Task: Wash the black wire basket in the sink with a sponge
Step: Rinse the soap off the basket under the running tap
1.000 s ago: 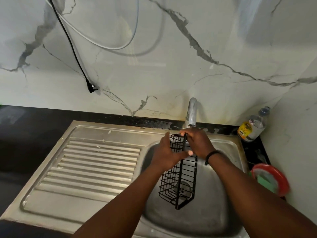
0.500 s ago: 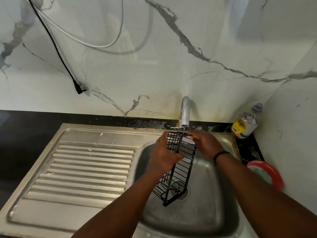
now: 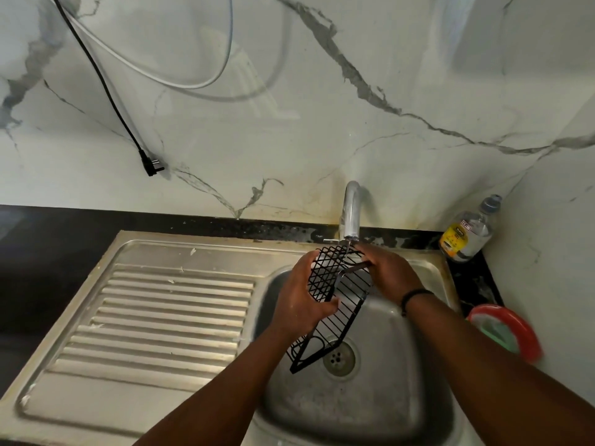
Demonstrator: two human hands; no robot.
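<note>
Since a second ago your black wire basket [image 3: 335, 304] has tilted, its lower end swinging toward 7 o'clock over the steel sink [image 3: 370, 410]. Your left hand [image 3: 302, 294] and right hand [image 3: 391, 273] clamp its upper end under the tap [image 3: 350, 210]; ribbed drainboard [image 3: 161, 320] lies at 9 o'clock.

Items counted: one black wire basket [image 3: 335, 304], two hands, left hand [image 3: 302, 297] and right hand [image 3: 391, 275], one steel sink [image 3: 370, 403] with one drain [image 3: 339, 358] and one tap [image 3: 350, 209]. One bottle [image 3: 468, 233], one red-rimmed dish [image 3: 512, 329], two cables on the wall: one black cable [image 3: 96, 69], one white cable [image 3: 180, 82].
</note>
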